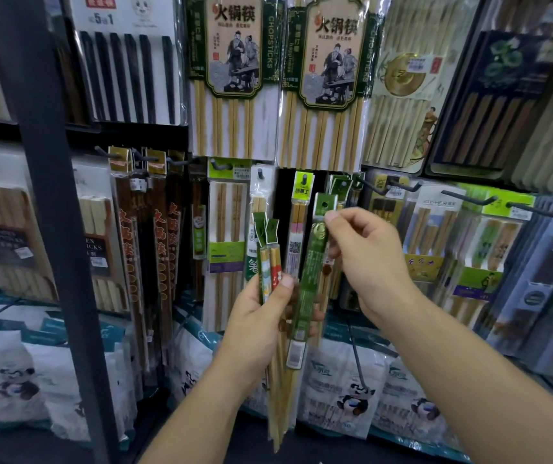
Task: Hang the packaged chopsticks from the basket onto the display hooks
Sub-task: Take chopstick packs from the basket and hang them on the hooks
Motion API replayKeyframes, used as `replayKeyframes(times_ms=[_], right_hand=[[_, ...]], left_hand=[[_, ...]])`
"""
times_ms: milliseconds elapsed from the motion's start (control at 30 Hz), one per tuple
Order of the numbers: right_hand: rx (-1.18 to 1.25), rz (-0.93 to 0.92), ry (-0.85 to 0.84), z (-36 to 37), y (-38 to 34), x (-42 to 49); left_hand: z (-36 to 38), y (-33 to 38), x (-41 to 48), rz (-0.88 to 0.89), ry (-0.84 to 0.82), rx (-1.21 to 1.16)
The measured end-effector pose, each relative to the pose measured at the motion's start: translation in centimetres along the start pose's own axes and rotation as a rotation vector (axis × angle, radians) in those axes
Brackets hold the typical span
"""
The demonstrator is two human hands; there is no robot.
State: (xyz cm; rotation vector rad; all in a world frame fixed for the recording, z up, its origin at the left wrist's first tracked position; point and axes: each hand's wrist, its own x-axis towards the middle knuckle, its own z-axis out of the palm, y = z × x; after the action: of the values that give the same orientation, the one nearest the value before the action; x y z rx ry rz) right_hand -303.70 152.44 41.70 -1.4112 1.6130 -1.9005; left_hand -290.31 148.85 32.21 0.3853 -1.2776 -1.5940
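Two narrow packs [270, 259] are clamped upright in the left hand [261, 316]; the right hand [365, 259] pinches the green pack [313, 272] by its header, just below the packed hook [342, 186]. Recommend squaring the header hole to the hook tip before pushing on. Neighbouring packs crowd both sides; free room lies only toward the viewer. Basket not in view.

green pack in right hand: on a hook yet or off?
Off. The right hand pinches the green pack near its header, its hanger hole showing empty.
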Motion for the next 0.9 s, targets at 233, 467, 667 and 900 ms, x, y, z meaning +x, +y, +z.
replayKeyframes(times_ms=[233, 467, 667, 900], right_hand=[[0.022, 0.013, 0.094, -0.6, -1.4, 2.1], [0.069, 0.056, 0.119, -0.5, -1.5, 2.5], [-0.008, 0.036, 0.16, -0.4, -0.4, 2.8], [-0.062, 0.016, 0.215, -0.8, 1.0, 2.5]], left_hand=[[-0.7, -0.5, 0.5, -0.002, 0.11, 0.15], [-0.5, -0.3, 0.3, -0.049, 0.061, 0.109], [-0.7, -0.3, 0.5, -0.11, 0.045, 0.006], [-0.6, -0.5, 0.3, -0.018, 0.006, 0.042]])
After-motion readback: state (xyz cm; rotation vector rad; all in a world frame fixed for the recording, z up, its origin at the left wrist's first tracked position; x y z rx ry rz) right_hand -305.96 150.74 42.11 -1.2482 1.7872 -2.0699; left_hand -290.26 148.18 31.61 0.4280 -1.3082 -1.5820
